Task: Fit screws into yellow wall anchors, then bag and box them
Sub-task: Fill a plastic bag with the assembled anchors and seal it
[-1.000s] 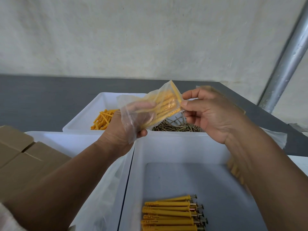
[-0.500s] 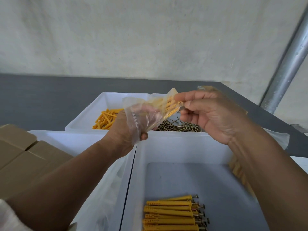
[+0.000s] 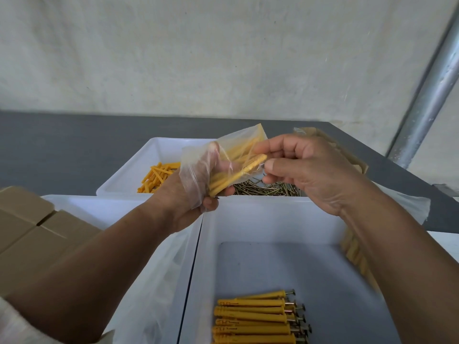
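I see the left hand [image 3: 183, 204] curled around a clear plastic bag [image 3: 196, 167] of yellow wall anchors [image 3: 236, 172], held above the far rim of the near white bin [image 3: 273, 207]. The right hand [image 3: 313, 172] pinches one anchor's end at the bag's mouth. Screw-fitted anchors [image 3: 253, 319] lie in the bin.

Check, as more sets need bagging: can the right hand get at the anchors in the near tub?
Probably yes: the right hand hovers over the tub's far rim and the anchors lie uncovered at its near end. Its fingers pinch the bag and must let go.
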Available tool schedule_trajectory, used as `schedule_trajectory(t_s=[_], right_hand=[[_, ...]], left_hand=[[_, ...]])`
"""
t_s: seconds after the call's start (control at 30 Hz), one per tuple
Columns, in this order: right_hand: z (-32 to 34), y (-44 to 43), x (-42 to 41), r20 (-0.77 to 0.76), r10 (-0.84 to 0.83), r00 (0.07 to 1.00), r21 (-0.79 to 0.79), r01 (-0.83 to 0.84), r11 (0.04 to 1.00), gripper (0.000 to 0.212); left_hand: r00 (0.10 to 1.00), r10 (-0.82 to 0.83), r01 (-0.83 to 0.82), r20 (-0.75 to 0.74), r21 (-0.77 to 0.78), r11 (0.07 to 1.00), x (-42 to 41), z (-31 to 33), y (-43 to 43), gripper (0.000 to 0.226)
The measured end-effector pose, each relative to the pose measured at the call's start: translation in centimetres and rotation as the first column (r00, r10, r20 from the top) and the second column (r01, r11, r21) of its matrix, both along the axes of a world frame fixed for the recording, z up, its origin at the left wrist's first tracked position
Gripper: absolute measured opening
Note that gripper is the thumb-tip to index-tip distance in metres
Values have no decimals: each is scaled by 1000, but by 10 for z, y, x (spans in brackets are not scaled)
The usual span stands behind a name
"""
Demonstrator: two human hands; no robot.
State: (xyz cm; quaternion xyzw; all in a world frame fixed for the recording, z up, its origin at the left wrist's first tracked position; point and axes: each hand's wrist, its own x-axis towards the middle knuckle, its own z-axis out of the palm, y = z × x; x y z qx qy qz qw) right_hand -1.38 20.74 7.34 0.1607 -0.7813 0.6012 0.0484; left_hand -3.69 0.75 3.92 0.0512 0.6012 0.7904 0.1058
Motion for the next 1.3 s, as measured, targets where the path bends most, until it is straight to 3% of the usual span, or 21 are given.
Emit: schedule_trajectory(t_s=[0.07, 0.27, 0.37, 0.47, 0.6, 0.77, 0.87, 1.17, 1.3], right_hand=[[1, 0, 0, -9, -3, 1000, 25, 3, 1000, 26], [-2, 0, -3, -18, -25, 1000, 35, 25, 999, 22], [-1, 2, -4, -36, 9, 999, 14, -8, 1000, 23], [-2, 2, -5, -69, 45, 997, 34, -43, 998, 26], [-10, -1, -8, -158, -48, 986, 178, 77, 981, 27], [-9, -2, -7, -188, -62, 980, 117, 85, 989, 29], [-9, -3, -6, -149, -20, 989, 78, 32, 996, 19], [-10, -1, -8, -135, 30, 990, 110, -15, 994, 18], [-16, -1, -10, -188, -19, 982, 219, 61, 974, 16]], left_hand=[[999, -53, 53, 1, 12, 999, 1, 0, -2, 56], [977, -214, 214, -5, 21, 977, 0, -2, -4, 12], [962, -273, 270, 14, 98, 958, 0, -2, -5, 21], [961, -277, 274, 8, 127, 953, -2, 0, -6, 24], [964, -264, 263, 3, 96, 960, -1, 0, -4, 27], [976, -219, 219, 7, 48, 975, 0, 2, -4, 24], [974, -225, 224, 28, 37, 974, 0, 3, -8, 28], [969, -241, 238, 53, 49, 970, -4, 7, -11, 26], [983, -182, 181, 2, -132, 975, 0, 8, -8, 25]])
